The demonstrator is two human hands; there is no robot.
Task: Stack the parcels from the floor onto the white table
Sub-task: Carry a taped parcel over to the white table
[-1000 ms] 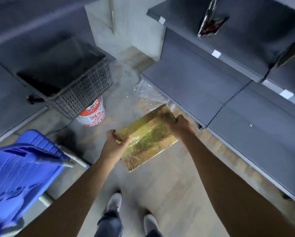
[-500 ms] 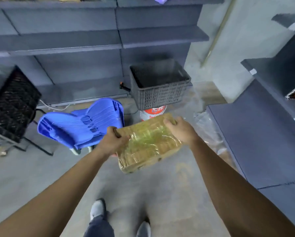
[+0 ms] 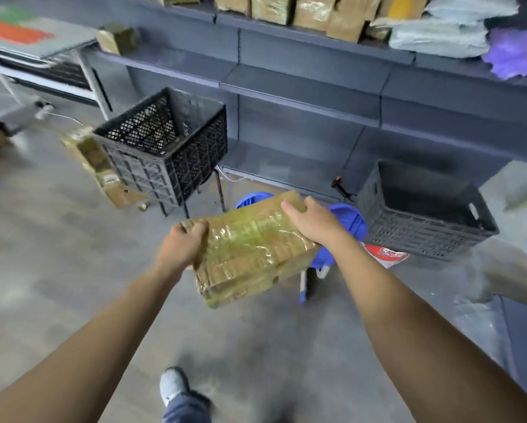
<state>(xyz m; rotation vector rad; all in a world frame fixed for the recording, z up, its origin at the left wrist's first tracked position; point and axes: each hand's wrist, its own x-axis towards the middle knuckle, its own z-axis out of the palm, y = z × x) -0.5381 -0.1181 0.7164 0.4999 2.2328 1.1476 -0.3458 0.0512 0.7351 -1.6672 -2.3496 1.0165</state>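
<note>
I carry a brown cardboard parcel (image 3: 250, 248) wrapped in shiny clear tape, held at waist height above the floor. My left hand (image 3: 181, 247) grips its left end and my right hand (image 3: 312, 222) grips its far right corner. The white table (image 3: 45, 62) shows blurred at the far upper left, with a flat sheet on top. Another taped parcel (image 3: 100, 166) leans against a black crate on the floor.
A black mesh crate (image 3: 164, 141) stands on a stool left of centre, and a dark crate (image 3: 424, 215) sits right on a red-and-white bucket (image 3: 384, 254). A blue chair (image 3: 344, 221) lies behind the parcel. Grey shelves (image 3: 302, 83) carry several parcels (image 3: 317, 10) on top.
The view has swung left: the blue chair and dark crate slid right, and the black mesh crate, leaning parcel and white table came into view. Both hands keep hold of the parcel.
</note>
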